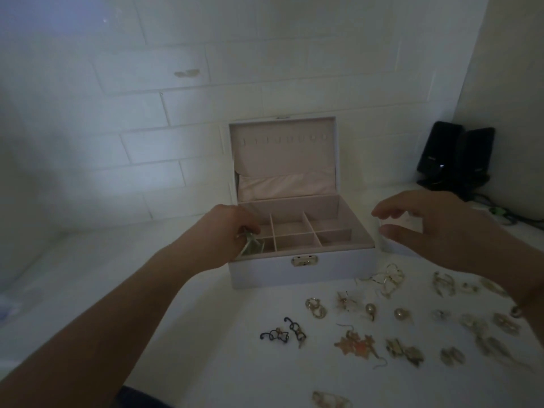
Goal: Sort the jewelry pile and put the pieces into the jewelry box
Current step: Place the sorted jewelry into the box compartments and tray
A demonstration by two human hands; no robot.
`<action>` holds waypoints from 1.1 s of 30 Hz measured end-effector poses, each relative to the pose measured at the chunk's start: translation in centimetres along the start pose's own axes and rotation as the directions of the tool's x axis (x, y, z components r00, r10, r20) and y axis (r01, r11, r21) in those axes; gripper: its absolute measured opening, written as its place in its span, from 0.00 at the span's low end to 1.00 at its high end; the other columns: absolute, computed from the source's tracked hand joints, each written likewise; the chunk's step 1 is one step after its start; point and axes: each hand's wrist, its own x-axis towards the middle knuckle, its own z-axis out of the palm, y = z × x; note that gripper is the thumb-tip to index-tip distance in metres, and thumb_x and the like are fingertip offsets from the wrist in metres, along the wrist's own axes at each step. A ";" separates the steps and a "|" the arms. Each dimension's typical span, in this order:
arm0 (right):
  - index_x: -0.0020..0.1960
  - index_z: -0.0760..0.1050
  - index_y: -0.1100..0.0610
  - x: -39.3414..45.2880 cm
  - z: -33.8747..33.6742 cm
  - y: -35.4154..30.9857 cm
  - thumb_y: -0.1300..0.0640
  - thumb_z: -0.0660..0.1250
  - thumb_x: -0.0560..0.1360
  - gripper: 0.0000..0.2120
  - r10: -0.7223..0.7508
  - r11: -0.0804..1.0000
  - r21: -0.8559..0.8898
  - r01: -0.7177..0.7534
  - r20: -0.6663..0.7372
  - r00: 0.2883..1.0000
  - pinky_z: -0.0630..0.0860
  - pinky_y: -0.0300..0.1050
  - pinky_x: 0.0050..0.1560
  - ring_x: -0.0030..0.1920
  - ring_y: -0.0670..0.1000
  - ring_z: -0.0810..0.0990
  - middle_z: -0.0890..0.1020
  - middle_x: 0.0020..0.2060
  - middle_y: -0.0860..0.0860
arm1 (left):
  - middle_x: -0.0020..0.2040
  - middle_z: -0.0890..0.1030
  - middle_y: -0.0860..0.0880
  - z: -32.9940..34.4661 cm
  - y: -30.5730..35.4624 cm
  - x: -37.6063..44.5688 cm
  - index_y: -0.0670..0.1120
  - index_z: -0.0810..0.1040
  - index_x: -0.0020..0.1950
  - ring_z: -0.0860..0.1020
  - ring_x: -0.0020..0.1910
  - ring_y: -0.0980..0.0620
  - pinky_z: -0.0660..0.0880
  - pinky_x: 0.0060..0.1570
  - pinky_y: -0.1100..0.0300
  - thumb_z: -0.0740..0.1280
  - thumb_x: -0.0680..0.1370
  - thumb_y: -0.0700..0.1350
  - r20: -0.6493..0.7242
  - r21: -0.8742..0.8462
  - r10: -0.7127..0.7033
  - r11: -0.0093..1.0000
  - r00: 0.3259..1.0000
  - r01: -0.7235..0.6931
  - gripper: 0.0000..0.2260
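A pale jewelry box [265, 269] stands open on the white table, lid upright, its pink inside split into small compartments. My left hand [226, 234] is over the box's front left compartment and pinches a greenish earring [250, 245] that hangs into it. My right hand [435, 228] hovers to the right of the box with fingers spread and holds nothing. Several earrings lie spread on the table in front of the box: a dark blue pair [282, 332], an orange leaf pair [357, 344], gold hoops [315, 307] and a gold wire piece [388, 278].
Two black speakers [456, 157] with cables stand at the back right corner. A white brick wall runs behind the box. Another gold piece [331, 399] lies at the near edge. A bracelet [518, 309] is on my right wrist.
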 end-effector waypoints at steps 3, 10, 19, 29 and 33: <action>0.53 0.78 0.44 0.0 0.1 0.1 0.51 0.68 0.73 0.09 0.013 1.000 -0.013 -0.012 0.035 0.999 0.76 0.44 0.48 0.47 0.37 0.77 0.80 0.45 0.37 | 0.56 0.82 0.52 -0.4 -0.3 0.4 0.49 0.82 0.60 0.78 0.51 0.56 0.69 0.47 0.77 0.65 0.75 0.30 0.056 -0.060 0.006 0.998 0.998 -0.002 0.20; 0.48 0.66 0.32 -0.6 0.0 0.7 0.55 0.68 0.74 0.18 0.058 0.985 -0.171 0.002 0.348 0.936 0.65 0.23 0.42 0.43 0.29 0.70 0.71 0.44 0.31 | 0.53 0.82 0.52 -0.6 -2.0 0.8 0.52 0.82 0.56 0.80 0.50 0.56 0.75 0.48 0.71 0.59 0.74 0.25 0.034 -0.264 0.032 0.964 0.999 -0.022 0.25; 0.61 0.70 0.38 -0.9 1.2 2.2 0.47 0.73 0.69 0.23 0.157 0.978 -0.204 -0.041 0.593 0.790 0.64 0.37 0.65 0.61 0.40 0.67 0.69 0.59 0.36 | 0.46 0.82 0.60 4.5 -1.6 1.6 0.55 0.81 0.51 0.78 0.47 0.64 0.74 0.49 0.61 0.67 0.76 0.45 -0.440 -0.529 -0.199 0.845 0.876 -0.073 0.06; 0.49 0.75 0.40 -0.6 3.4 3.6 0.49 0.73 0.71 0.10 0.036 0.993 -0.114 0.036 0.574 0.818 0.70 0.33 0.49 0.41 0.35 0.72 0.76 0.47 0.40 | 0.47 0.82 0.49 4.9 -2.8 1.4 0.47 0.81 0.52 0.78 0.49 0.47 0.74 0.50 0.51 0.63 0.77 0.52 -0.505 -0.485 -0.015 0.832 0.863 -0.269 0.12; 0.45 0.74 0.34 -1.1 1.0 2.9 0.47 0.73 0.70 0.11 0.091 0.995 -0.084 -0.052 0.573 0.814 0.71 0.29 0.44 0.45 0.40 0.77 0.79 0.46 0.38 | 0.46 0.81 0.52 4.9 -3.0 1.4 0.47 0.81 0.52 0.78 0.48 0.49 0.73 0.50 0.55 0.63 0.78 0.52 -0.516 -0.468 0.009 0.834 0.856 -0.291 0.11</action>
